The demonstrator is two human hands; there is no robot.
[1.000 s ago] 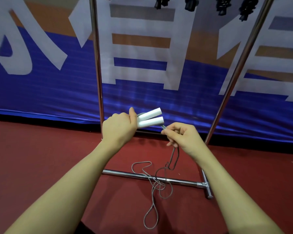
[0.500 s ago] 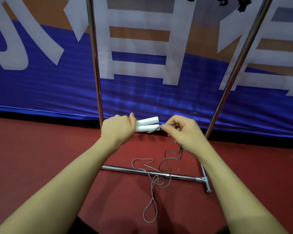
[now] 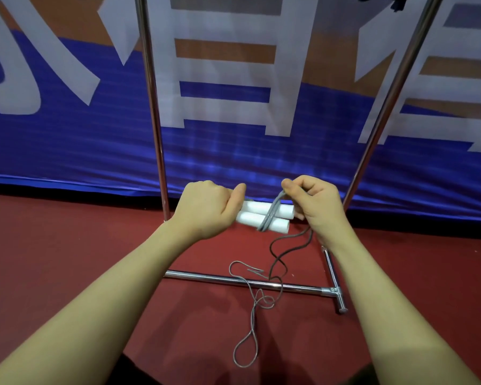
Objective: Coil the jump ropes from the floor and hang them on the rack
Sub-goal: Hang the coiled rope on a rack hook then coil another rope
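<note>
My left hand (image 3: 206,208) grips the two white jump rope handles (image 3: 250,218), held side by side and pointing right. A doubled grey rope (image 3: 270,218) crosses over both handles. My right hand (image 3: 314,204) pinches that rope just above the handles' right end. From there the rope hangs down and lies in loose loops on the red floor (image 3: 67,259), draped over the metal rack's bottom bar (image 3: 211,277), with an end loop (image 3: 245,351) nearest me. The rack's two chrome uprights (image 3: 153,107) rise behind my hands.
A blue, white and orange banner (image 3: 67,134) covers the wall behind the rack. Dark rope handles (image 3: 397,2) hang at the top edge near the right upright. The rack's right foot (image 3: 335,282) runs toward me on the floor.
My right hand has carried the rope up and over the handles, laying a wrap across them. The handles have tipped more level, and the loops on the floor have drawn closer.
</note>
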